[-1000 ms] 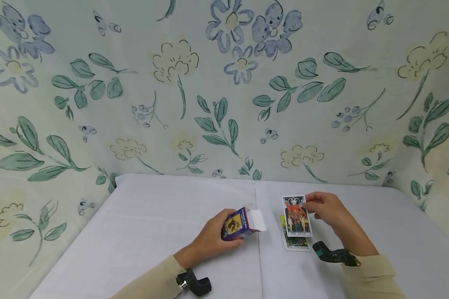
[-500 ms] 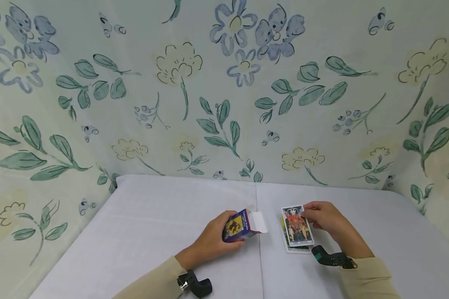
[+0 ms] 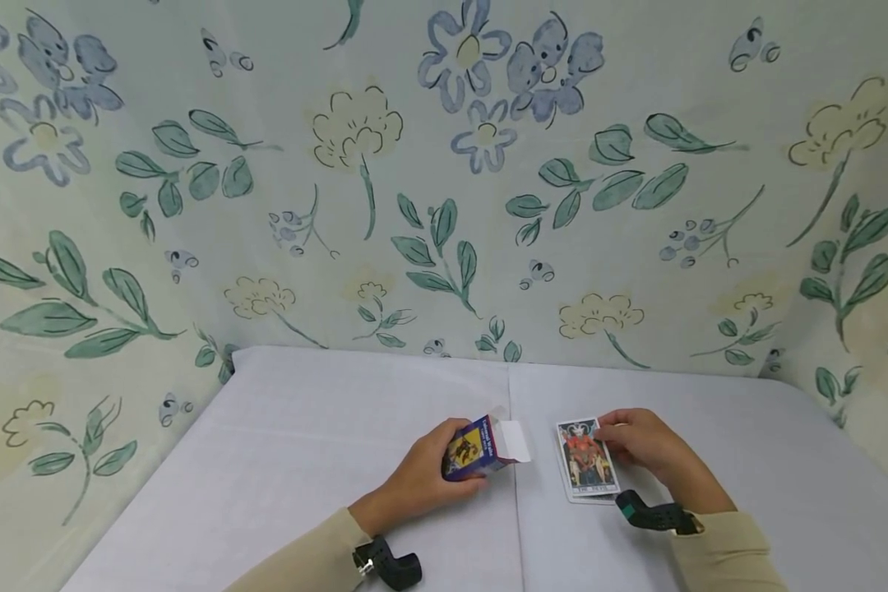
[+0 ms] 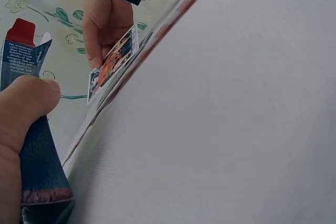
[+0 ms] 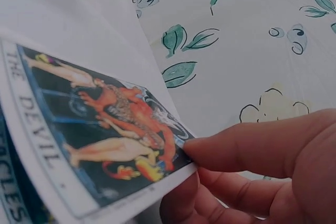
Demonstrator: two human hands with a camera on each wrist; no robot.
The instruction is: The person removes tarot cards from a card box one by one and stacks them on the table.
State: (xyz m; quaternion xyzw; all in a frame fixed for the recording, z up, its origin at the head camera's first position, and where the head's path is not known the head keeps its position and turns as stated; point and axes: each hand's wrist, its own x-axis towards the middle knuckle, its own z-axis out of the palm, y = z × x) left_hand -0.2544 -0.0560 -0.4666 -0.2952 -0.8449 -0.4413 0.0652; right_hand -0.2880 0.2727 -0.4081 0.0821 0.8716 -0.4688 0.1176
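Observation:
My left hand [image 3: 419, 473] grips a blue and purple tarot card box [image 3: 468, 450], its white flap hanging out on the right; in the left wrist view the thumb presses along the box [image 4: 39, 150]. To the right, my right hand [image 3: 647, 440] pinches a tarot card [image 3: 588, 460] by its upper right edge between thumb and fingers. That card reads "THE DEVIL" in the right wrist view [image 5: 121, 129]. Beneath it lies another card [image 3: 573, 499], mostly covered, with part of its lettering showing at the lower left of the right wrist view.
A white cloth [image 3: 326, 411] covers the table, with a seam running front to back between the two hands. Floral fabric [image 3: 429, 205] hangs behind and at both sides. A black camera mount sits on each wrist, the right one [image 3: 654, 511] close to the cards.
My right hand has brought the Devil card down and nearer, so it now covers nearly all of the card below. The left hand keeps the box in place.

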